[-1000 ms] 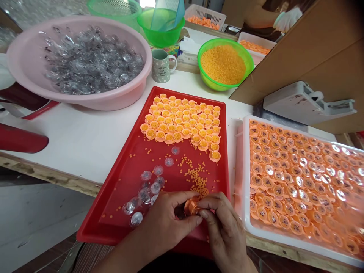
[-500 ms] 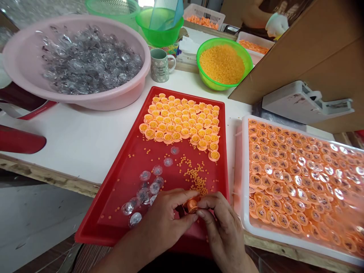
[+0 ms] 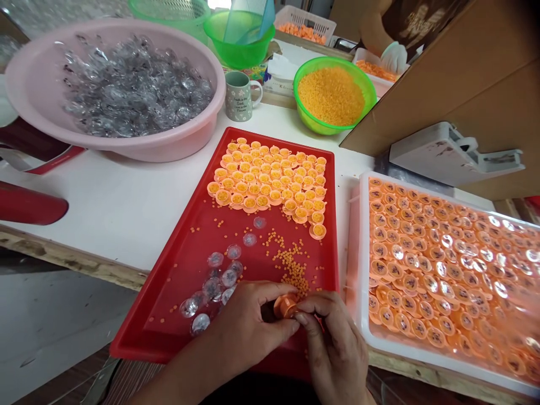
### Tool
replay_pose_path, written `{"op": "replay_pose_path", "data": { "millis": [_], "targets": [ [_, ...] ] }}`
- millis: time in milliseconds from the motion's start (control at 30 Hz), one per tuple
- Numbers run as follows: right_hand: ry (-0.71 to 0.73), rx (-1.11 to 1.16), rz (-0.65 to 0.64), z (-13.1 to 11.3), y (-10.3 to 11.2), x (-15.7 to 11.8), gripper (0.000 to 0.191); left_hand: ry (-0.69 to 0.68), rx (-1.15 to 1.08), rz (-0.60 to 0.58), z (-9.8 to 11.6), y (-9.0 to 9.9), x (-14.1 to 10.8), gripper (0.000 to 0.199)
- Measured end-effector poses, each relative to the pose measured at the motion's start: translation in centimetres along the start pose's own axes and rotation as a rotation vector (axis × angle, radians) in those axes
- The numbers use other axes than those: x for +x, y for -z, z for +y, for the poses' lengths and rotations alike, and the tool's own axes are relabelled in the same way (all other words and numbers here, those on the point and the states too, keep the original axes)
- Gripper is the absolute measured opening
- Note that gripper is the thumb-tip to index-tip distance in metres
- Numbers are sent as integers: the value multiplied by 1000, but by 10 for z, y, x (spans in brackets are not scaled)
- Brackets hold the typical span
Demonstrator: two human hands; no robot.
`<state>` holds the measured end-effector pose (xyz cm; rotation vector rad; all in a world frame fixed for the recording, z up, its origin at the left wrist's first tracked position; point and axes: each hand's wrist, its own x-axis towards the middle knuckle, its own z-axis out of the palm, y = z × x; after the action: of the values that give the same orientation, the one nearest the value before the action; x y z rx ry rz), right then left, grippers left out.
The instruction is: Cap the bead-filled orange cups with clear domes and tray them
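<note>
Over the near part of a red tray (image 3: 189, 225), my left hand (image 3: 253, 323) holds a small orange cup (image 3: 286, 306) between thumb and fingers. My right hand (image 3: 333, 332) pinches the same cup from the right side. Rows of orange cups with yellow bits (image 3: 265, 174) fill the tray's far half. Loose yellow-orange bits (image 3: 294, 270) lie just beyond my hands. Several clear round caps (image 3: 212, 289) are scattered to the left of my fingers.
A white tray of capped orange cups (image 3: 439, 270) stands right. A pink basin of clear caps (image 3: 139, 90), a mug (image 3: 238, 97) and a green bowl of yellow bits (image 3: 331, 95) stand beyond. Cardboard (image 3: 455, 84) rises at right. Another person's gloved hand (image 3: 394, 58) is behind.
The orange cup has turned in my fingers, showing more of its side, and my hands have shifted slightly right. The other person's gloved hand has moved down to the orange pieces.
</note>
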<state>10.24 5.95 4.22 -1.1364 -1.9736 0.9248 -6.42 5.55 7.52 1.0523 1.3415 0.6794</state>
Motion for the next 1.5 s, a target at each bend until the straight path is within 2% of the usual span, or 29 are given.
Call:
{"op": "replay_pose_path", "data": {
  "millis": [133, 367, 533, 667, 767, 833, 900, 1000, 1133, 1200, 1300, 1400, 1500],
  "targets": [
    [-10, -18, 3, 1, 0, -3, 16, -4, 71, 12, 3, 0, 1, 13],
    [39, -124, 36, 2, 0, -7, 18, 4, 180, 3, 3, 3, -4, 26],
    [61, -97, 38, 0, -1, -6, 18, -62, 195, 24, -5, 4, -12, 41],
    [42, -61, 29, -1, -3, -1, 16, -99, 224, 22, -8, 3, -13, 43],
    [1, -40, 40, 0, -2, 1, 15, -69, 78, 98, -11, -1, -10, 36],
    [-21, -27, 38, 0, -1, 1, 14, -59, -97, 96, -11, -3, -8, 27],
    [-35, -12, 40, 1, 0, 0, 14, -71, -173, 70, -9, -4, -8, 22],
    [-56, 30, 51, 0, -1, -4, 13, -64, -63, 64, -2, -2, -11, 23],
    [-156, 160, 42, 1, -3, -6, 9, -51, 30, 75, 2, -1, -12, 15],
    [-251, 267, 13, 0, -4, -5, 7, -91, 53, 113, -2, -3, -10, 14],
    [-386, 426, -17, 0, -6, -3, 6, -179, 111, 200, -13, -6, -10, 22],
    [-421, 494, -4, 0, -8, -1, 7, -252, 169, 275, -24, -9, -11, 30],
    [-404, 505, 17, 0, -10, 1, 8, -265, 174, 321, -28, -11, -11, 32]
  ]
}}
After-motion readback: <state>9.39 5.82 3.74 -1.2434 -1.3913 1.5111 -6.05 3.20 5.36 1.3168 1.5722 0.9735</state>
